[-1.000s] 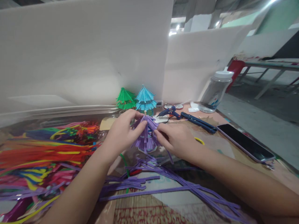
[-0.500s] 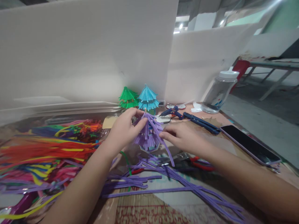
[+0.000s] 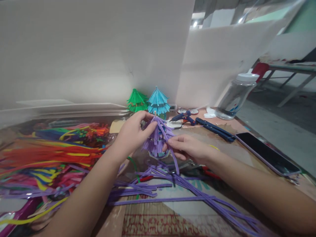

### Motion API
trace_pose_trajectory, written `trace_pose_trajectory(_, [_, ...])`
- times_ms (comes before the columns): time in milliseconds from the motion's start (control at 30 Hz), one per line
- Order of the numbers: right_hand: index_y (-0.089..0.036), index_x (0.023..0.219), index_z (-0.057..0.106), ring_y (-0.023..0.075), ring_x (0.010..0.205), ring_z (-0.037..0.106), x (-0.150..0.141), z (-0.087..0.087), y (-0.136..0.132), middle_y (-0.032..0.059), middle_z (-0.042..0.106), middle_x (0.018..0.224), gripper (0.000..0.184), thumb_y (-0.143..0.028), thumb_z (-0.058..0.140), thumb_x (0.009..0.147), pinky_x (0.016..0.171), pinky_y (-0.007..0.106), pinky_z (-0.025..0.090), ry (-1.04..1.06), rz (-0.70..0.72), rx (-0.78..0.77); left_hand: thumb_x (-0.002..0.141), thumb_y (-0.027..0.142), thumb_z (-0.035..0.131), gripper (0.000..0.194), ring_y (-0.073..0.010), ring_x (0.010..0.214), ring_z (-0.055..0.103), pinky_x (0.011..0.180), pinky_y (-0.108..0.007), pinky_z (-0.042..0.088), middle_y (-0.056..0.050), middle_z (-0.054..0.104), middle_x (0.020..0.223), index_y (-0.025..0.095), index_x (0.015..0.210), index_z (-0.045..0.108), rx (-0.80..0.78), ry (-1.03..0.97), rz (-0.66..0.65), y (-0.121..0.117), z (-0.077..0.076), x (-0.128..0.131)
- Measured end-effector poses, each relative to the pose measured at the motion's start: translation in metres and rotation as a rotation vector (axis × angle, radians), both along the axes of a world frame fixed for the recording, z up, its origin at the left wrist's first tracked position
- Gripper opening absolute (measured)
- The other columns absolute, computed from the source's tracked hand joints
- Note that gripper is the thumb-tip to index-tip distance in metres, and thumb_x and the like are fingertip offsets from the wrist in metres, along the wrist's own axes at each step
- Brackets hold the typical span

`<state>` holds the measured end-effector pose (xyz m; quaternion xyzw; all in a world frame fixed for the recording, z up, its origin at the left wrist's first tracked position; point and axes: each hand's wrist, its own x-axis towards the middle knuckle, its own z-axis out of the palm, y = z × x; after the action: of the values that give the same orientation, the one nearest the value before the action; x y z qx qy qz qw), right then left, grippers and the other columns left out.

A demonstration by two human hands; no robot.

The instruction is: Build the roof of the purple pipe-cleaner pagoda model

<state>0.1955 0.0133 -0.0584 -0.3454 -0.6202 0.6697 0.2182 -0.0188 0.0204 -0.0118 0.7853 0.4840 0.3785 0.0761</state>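
A small purple pipe-cleaner pagoda (image 3: 153, 144) with two tiers of hanging strips stands in front of me, a stick tip poking from its top. My left hand (image 3: 138, 130) grips its upper left side, thumb and fingers pinching near the peak. On the right side my right hand (image 3: 184, 146) has thumb and finger closed on a long purple pipe cleaner (image 3: 175, 163) that slants down from the top. Beneath lie loose purple pipe cleaners (image 3: 192, 191) and red-handled scissors (image 3: 208, 171), partly covered by the strips and my right arm.
Green (image 3: 136, 100) and blue (image 3: 158, 100) pagodas stand behind. Rightward lie a glue gun (image 3: 184, 117), a dark blue long-handled tool (image 3: 214, 129), a phone (image 3: 268, 153) and a clear bottle (image 3: 235, 97). Bundles of coloured pipe cleaners (image 3: 49, 153) fill the left; a white board (image 3: 93, 56) rises behind.
My right hand has moved slightly down and inward against the pagoda's side, and the long strip hangs closer in. My left hand keeps its hold near the top. The view has shifted slightly.
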Motion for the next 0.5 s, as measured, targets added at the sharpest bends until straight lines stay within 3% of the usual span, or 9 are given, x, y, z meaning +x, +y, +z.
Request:
trace_pose_trajectory(133, [-0.017, 0.083, 0.062, 0.0060, 0.039, 0.027, -0.001, 0.000, 0.001, -0.0101, 0.042, 0.043, 0.031, -0.047, 0.059, 0.088, 0.043, 0.023, 0.017, -0.036, -0.026, 0.035, 0.088, 0.034, 0.057, 0.021, -0.0214, 0.098, 0.064, 0.088, -0.034, 0.047, -0.005, 0.069, 0.101, 0.017, 0.100, 0.064, -0.001, 0.002, 0.001, 0.000, 0.000, 0.000])
trace_pose_trajectory(367, [-0.016, 0.081, 0.064, 0.0069, 0.042, 0.035, -0.004, 0.010, 0.002, -0.0082, 0.043, 0.046, 0.025, -0.035, 0.054, 0.091, 0.043, 0.022, 0.023, -0.302, -0.129, 0.252, 0.089, 0.034, 0.057, 0.019, -0.0207, 0.098, 0.064, 0.087, -0.032, 0.048, -0.004, 0.070, 0.101, 0.018, 0.099, 0.063, 0.029, 0.033, -0.006, -0.001, 0.000, 0.001])
trace_pose_trajectory(500, [-0.016, 0.077, 0.063, 0.0070, 0.042, 0.036, -0.003, 0.014, 0.003, -0.0080, 0.042, 0.046, 0.024, -0.032, 0.053, 0.092, 0.043, 0.021, 0.025, -0.328, -0.154, 0.324, 0.088, 0.033, 0.058, 0.020, -0.0199, 0.097, 0.064, 0.086, -0.031, 0.048, -0.004, 0.070, 0.100, 0.017, 0.099, 0.064, 0.042, 0.047, 0.000, -0.001, 0.000, 0.001])
